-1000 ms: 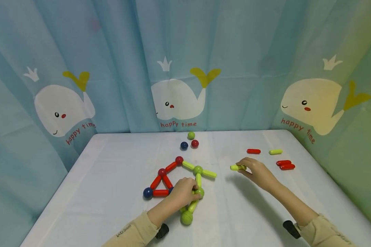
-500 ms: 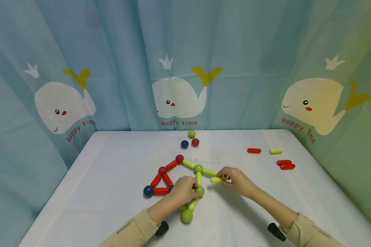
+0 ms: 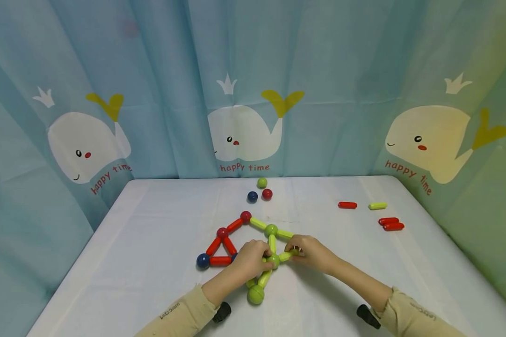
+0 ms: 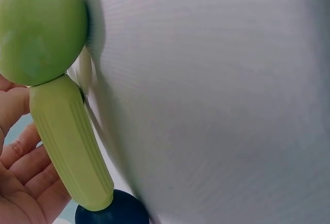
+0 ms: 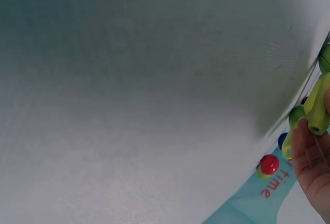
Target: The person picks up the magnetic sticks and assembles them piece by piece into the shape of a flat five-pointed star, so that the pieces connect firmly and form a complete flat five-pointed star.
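A flat figure of magnetic rods and balls lies on the table. My left hand (image 3: 249,260) pinches a green ball (image 3: 274,261) on its right side, covering part of the joined rods. With thumb and fingers, my right hand (image 3: 309,252) grips a yellow-green magnetic rod (image 3: 285,256), whose left end meets that ball. Just above, another yellow-green rod (image 3: 284,233) sticks out from a second green ball (image 3: 271,230), its outer end near my right fingers. In the left wrist view, a large green ball (image 4: 44,31) and a ribbed rod (image 4: 72,141) stand before my palm.
Red rods (image 3: 220,261) and a blue ball (image 3: 203,260) form the figure's left triangle. Loose green, blue and red balls (image 3: 267,194) sit at the back. Several spare rods, red (image 3: 347,205) and yellow-green (image 3: 378,206), lie at the right. A printed curtain (image 3: 341,140) hangs behind the table.
My right hand has come left and down with the yellow-green rod, bringing its end against the green ball. My left hand has stayed in place.
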Tool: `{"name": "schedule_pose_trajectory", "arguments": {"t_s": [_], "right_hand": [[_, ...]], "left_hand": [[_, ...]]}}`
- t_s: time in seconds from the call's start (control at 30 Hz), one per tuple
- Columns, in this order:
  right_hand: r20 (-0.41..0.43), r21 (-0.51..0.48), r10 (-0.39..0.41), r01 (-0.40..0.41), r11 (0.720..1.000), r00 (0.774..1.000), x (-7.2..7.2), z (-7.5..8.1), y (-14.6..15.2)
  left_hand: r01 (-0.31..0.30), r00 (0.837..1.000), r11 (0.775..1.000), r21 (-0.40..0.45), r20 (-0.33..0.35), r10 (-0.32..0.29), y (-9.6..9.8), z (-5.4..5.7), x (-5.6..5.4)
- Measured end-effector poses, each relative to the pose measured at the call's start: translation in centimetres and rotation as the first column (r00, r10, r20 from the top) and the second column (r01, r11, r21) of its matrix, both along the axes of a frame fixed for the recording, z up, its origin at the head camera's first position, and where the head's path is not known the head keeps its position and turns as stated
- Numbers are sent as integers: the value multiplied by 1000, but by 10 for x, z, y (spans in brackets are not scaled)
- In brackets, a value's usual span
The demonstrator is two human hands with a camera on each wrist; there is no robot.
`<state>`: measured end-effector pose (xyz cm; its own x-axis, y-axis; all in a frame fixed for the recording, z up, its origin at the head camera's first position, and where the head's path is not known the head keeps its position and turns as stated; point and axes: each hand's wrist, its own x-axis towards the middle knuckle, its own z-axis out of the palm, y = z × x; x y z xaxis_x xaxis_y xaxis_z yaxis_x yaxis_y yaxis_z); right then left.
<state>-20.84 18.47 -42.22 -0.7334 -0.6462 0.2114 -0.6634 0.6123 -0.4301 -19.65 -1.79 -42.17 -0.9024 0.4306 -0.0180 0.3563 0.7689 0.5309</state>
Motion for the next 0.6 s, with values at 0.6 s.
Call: {"name": "schedule_pose_trajectory", "arguments": {"t_s": [0.6], "right_hand": [[2, -10, -87, 87, 996, 996, -9, 9, 14]], "left_hand": [[-13, 1000, 1000, 19, 21, 12, 1, 0, 1]]}}
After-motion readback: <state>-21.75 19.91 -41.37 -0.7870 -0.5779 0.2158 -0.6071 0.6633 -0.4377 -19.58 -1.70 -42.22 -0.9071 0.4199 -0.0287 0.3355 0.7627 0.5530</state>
